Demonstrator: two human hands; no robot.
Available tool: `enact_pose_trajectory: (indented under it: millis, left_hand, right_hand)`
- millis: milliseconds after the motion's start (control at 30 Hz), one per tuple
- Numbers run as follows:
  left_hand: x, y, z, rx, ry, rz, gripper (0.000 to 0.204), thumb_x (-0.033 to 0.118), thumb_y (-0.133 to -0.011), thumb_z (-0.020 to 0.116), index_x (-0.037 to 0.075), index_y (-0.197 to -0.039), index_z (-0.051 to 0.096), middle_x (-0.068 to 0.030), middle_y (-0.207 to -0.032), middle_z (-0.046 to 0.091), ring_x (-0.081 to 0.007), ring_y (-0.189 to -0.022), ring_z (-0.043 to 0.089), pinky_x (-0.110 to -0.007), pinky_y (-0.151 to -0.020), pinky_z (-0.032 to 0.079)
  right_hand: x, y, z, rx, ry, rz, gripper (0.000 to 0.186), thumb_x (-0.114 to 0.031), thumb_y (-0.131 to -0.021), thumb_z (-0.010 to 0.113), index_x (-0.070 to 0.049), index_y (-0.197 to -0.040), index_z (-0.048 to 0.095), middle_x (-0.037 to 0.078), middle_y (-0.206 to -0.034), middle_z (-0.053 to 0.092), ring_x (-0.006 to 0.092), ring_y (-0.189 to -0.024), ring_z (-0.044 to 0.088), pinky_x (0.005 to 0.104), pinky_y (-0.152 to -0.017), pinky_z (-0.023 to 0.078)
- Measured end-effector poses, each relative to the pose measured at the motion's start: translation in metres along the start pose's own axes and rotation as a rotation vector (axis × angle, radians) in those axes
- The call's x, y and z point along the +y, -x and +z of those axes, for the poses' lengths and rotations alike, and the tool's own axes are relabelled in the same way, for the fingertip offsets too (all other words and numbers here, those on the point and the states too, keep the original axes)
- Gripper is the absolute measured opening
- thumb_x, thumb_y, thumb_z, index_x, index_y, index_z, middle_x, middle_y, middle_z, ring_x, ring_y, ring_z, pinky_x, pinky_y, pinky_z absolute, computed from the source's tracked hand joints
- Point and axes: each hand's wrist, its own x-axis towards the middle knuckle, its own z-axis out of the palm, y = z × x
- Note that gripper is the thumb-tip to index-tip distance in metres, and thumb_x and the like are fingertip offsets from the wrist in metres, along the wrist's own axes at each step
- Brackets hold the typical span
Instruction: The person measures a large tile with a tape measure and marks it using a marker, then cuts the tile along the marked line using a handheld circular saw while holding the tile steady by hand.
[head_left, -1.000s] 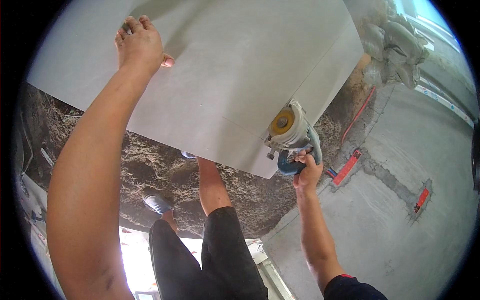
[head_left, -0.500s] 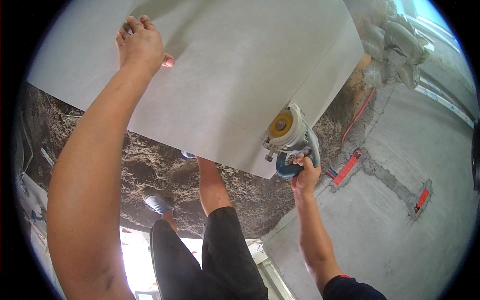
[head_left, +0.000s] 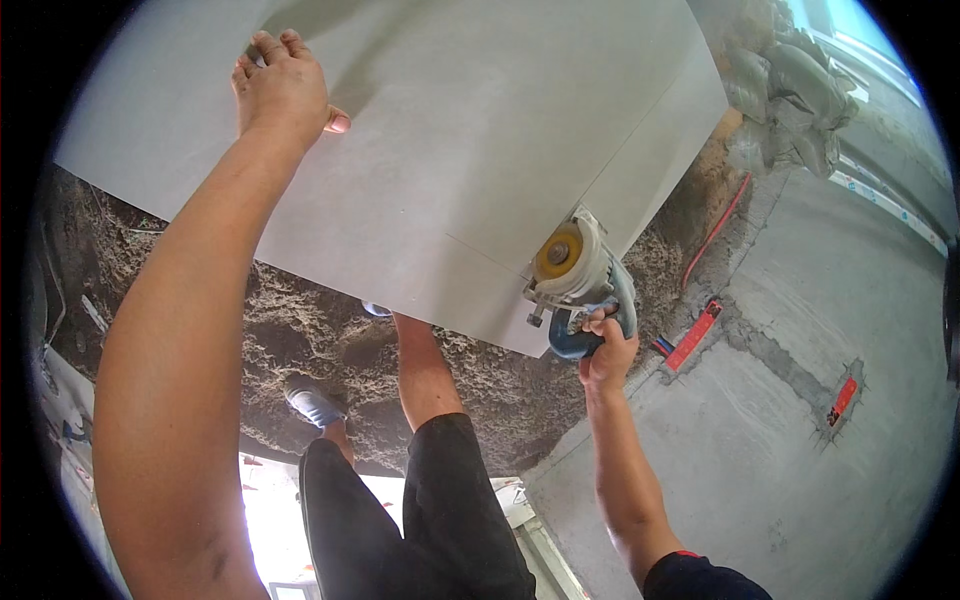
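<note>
A large pale grey tile slab (head_left: 420, 140) fills the upper middle, with a thin straight line running diagonally near its right edge and a shorter line crossing toward the lower corner. On its upper left my left hand (head_left: 284, 95) rests open, fingers spread and thumb out. At the slab's lower right corner my right hand (head_left: 608, 358) wraps round the dark blue-green handle of a handheld tile saw (head_left: 590, 270). The saw's round yellow blade sits at the end of the diagonal line. Whether the blade bites into the tile I cannot tell.
Rough brown dirt or mortar (head_left: 320, 330) lies below the slab, around my feet. A grey concrete wall (head_left: 760, 420) on the right carries red electrical boxes (head_left: 692, 335) and a red conduit (head_left: 716, 232). Dusty plastic bags (head_left: 785, 90) are heaped at the far right.
My right hand and the tile saw have shifted very slightly left and toward me along the line. My left hand stays in place.
</note>
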Motion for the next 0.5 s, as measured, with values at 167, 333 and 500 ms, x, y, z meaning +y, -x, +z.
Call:
enact_pose_trajectory:
  millis: [167,333,500]
  left_hand:
    - [0.0,0.0,0.002,0.008,-0.012,0.002,0.119,0.046,-0.062,0.083,-0.006,-0.145,0.015,-0.0322,-0.147,0.022,-0.0458,-0.134,0.029,-0.047,-0.111,0.028]
    - [0.0,0.001,-0.001,0.008,0.011,0.01,0.119,0.046,-0.062,0.083,-0.007,-0.144,0.016,-0.0329,-0.146,0.023,-0.0461,-0.134,0.03,-0.048,-0.111,0.027]
    - [-0.001,0.0,0.007,0.065,0.037,0.019,0.112,0.038,-0.063,0.084,-0.007,-0.142,0.02,-0.0319,-0.143,0.026,-0.0435,-0.133,0.032,-0.047,-0.11,0.028]
  right_hand:
    - [0.003,0.001,-0.004,0.003,0.003,0.001,0.017,0.004,-0.075,0.05,0.001,-0.091,0.054,0.007,-0.075,0.059,0.0157,-0.063,0.058,0.0276,-0.06,0.047]
    - [0.005,0.004,-0.005,0.01,-0.028,0.005,0.016,0.003,-0.075,0.05,0.001,-0.09,0.054,0.006,-0.073,0.059,0.0157,-0.062,0.057,0.0277,-0.059,0.047]
    - [-0.003,0.01,0.005,0.014,0.021,0.042,0.018,0.006,-0.07,0.049,-0.002,-0.086,0.049,0.004,-0.069,0.05,0.0166,-0.062,0.049,0.0301,-0.061,0.044]
